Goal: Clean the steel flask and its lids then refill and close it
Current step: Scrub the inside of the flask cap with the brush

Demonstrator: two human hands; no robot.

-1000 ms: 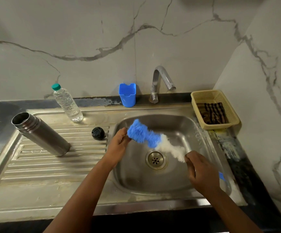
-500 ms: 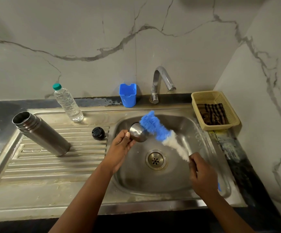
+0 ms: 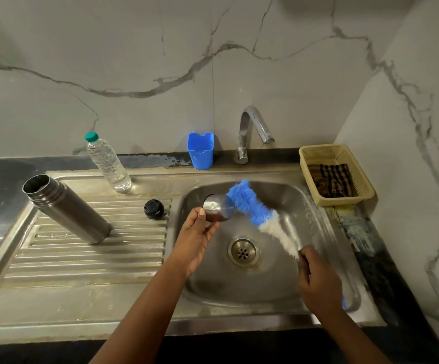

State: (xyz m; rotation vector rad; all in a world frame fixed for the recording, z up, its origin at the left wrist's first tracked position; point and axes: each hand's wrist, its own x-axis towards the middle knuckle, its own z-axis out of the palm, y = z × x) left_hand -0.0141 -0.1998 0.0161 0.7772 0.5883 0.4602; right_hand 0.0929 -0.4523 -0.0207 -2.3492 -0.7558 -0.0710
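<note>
Over the sink (image 3: 326, 232), the left hand (image 3: 196, 239) grips the steel cup lid (image 3: 217, 212) with curled fingers; the right hand (image 3: 318, 281) clasps the bottle brush (image 3: 255, 210), its bristles touching the lid. Left on the drainboard, the flask (image 3: 67, 208) stands open.

Grey-veined marble walls (image 3: 160, 61), dark countertop (image 3: 0, 174), dim light
</note>
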